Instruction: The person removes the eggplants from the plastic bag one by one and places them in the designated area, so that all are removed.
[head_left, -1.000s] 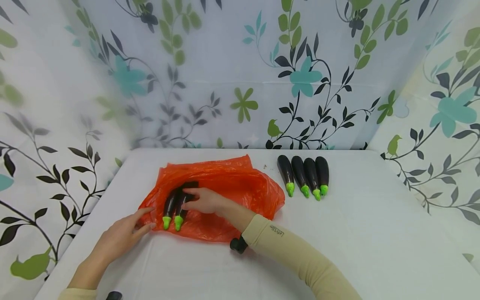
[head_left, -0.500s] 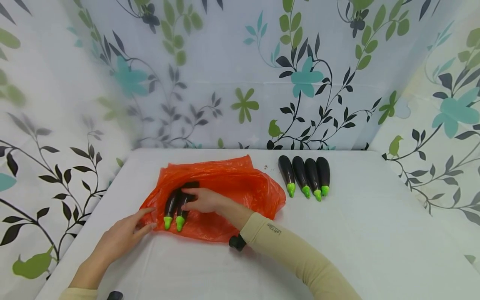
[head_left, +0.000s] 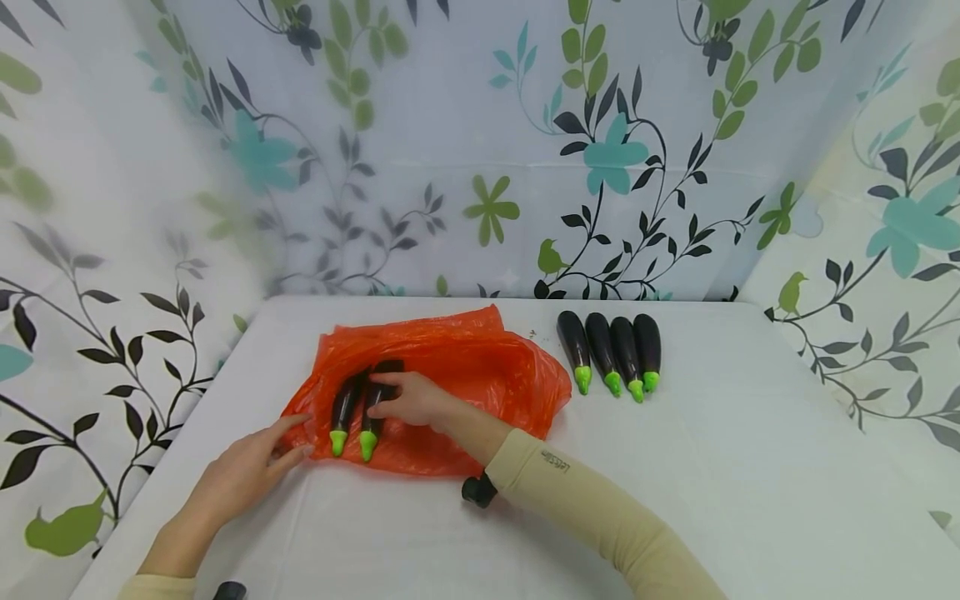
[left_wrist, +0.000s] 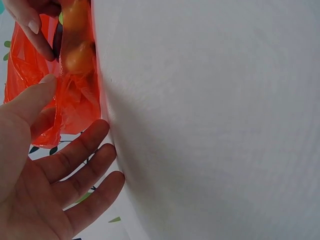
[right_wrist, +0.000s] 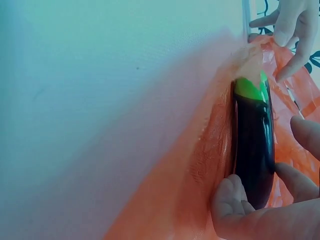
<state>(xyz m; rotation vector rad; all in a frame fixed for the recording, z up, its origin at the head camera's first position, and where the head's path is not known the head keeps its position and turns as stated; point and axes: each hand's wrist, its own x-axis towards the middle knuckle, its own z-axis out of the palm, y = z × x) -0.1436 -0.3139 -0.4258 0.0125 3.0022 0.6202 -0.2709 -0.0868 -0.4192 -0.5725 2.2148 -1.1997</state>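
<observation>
A crumpled red plastic bag [head_left: 487, 379] lies on the table with its mouth toward me. Two dark eggplants with bright green stems rest side by side in its left part. My right hand [head_left: 414, 402] reaches into the mouth and grips the right-hand eggplant [head_left: 373, 421], thumb on one side and fingers on the other, as the right wrist view shows. Just left of it lies the second eggplant [head_left: 344, 410], touched by neither hand. My left hand [head_left: 238, 473] pinches the bag's left edge between thumb and forefinger, its other fingers spread loose in the left wrist view.
Right of the bag, several more eggplants [head_left: 602, 343] lie in a close row at the back of the white table [head_left: 712, 467]. Leaf-patterned curtains [head_left: 420, 150] hang behind and at both sides. A small black device [head_left: 478, 490] sits under my right wrist.
The gripped eggplant has shifted slightly right with my right hand, widening the gap to its neighbour. The bag's front edge has drawn back a little. My left hand stays put.
</observation>
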